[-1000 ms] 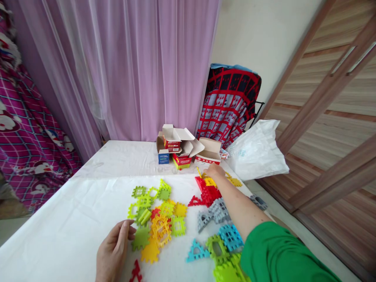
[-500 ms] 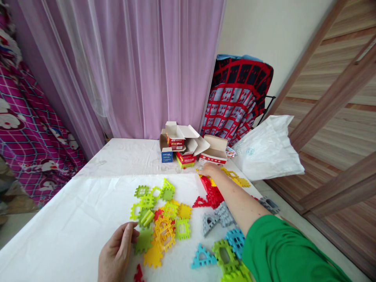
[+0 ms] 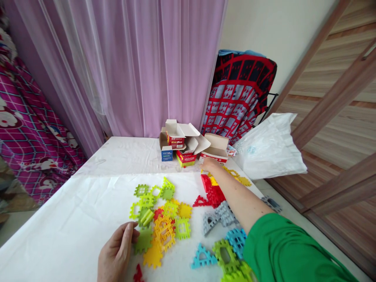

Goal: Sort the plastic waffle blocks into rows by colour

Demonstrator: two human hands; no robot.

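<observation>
My left hand [image 3: 116,252] rests on the white table [image 3: 88,196] near the front edge, fingers loosely curled and apart, its fingertips beside a dark green toothed tile [image 3: 143,241]. A heap of green, yellow and orange interlocking tiles [image 3: 161,219] lies just to its right. My right hand [image 3: 210,165], on a green-sleeved arm, reaches far across to the yellow tiles [image 3: 235,176] by the red block stack [image 3: 214,192]; its fingers are turned away and hidden. Grey tiles [image 3: 219,217], a blue square tile [image 3: 236,239] and a blue triangle [image 3: 202,256] lie under my forearm.
Several small open cardboard boxes [image 3: 188,147] stand at the table's far edge. A white plastic bag [image 3: 268,149] sits off the right corner. A red patterned cloth hangs over a rack [image 3: 241,98]. Pink curtains [image 3: 132,66] fill the back.
My right hand has slid a little farther toward the boxes and the yellow tiles. My left hand has stayed in place; the view has shifted slightly.
</observation>
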